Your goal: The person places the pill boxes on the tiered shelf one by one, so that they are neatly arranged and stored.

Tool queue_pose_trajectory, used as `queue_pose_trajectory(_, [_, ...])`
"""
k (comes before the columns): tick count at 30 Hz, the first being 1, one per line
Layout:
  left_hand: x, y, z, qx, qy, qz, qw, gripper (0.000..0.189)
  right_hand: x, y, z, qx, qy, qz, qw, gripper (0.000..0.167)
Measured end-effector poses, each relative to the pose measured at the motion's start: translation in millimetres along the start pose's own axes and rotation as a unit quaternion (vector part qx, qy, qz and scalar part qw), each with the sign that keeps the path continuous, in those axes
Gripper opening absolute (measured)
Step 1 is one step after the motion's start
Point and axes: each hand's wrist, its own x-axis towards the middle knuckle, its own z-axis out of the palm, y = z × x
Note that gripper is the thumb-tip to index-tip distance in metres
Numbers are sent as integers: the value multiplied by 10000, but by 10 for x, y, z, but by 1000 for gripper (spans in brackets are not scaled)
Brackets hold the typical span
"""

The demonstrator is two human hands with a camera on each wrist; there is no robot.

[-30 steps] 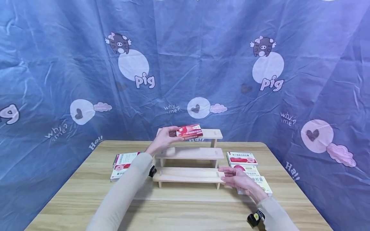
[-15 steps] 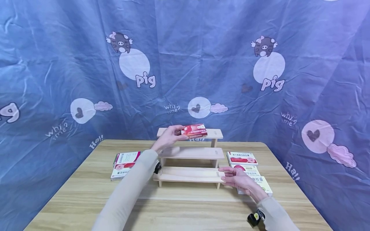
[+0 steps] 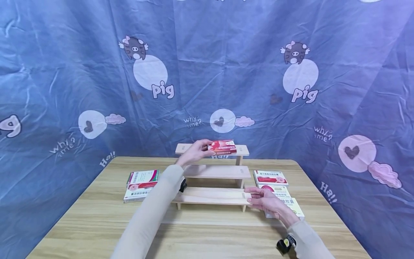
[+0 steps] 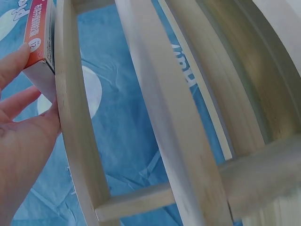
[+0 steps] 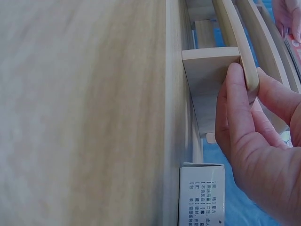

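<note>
A three-tier wooden shelf rack (image 3: 213,171) stands toward the back of the table. At its top tier, my left hand (image 3: 195,151) pinches one end of a red medicine box (image 3: 223,146) between thumb and fingers. In the left wrist view the red box (image 4: 41,33) lies right along the edge of the top board, its white end facing the palm. My right hand (image 3: 268,203) grips the right end of the lowest tier; the right wrist view shows thumb and fingers (image 5: 237,94) on either side of the board's end.
Several medicine boxes (image 3: 271,178) lie in a column right of the rack, partly behind my right hand. More boxes (image 3: 142,177) lie left of it, partly covered by my left sleeve. A blue printed curtain (image 3: 207,72) hangs behind the wooden table (image 3: 97,212).
My left hand has slid the red medicine box rightward along the top tier, toward its middle and right. My right hand has stayed on the lowest tier's end.
</note>
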Motion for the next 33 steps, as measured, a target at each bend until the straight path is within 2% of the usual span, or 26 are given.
queue_pose_trajectory(10, [82, 36, 76, 95, -7, -119, 9999, 45, -2, -25, 22, 10, 124, 63, 9999, 49])
queue_pose_trajectory(21, [108, 89, 54, 216, -169, -269, 9993, 48, -19, -30, 27, 57, 71, 45, 9999, 46])
queue_pose_trajectory(28, [139, 84, 34, 661, -140, -295, 9973, 50, -22, -18, 24, 97, -30, -12, 9999, 50])
queue_pose_trajectory(33, [149, 65, 48, 762, -124, -278, 9966, 51, -29, -12, 30, 21, -15, -9, 10000, 52])
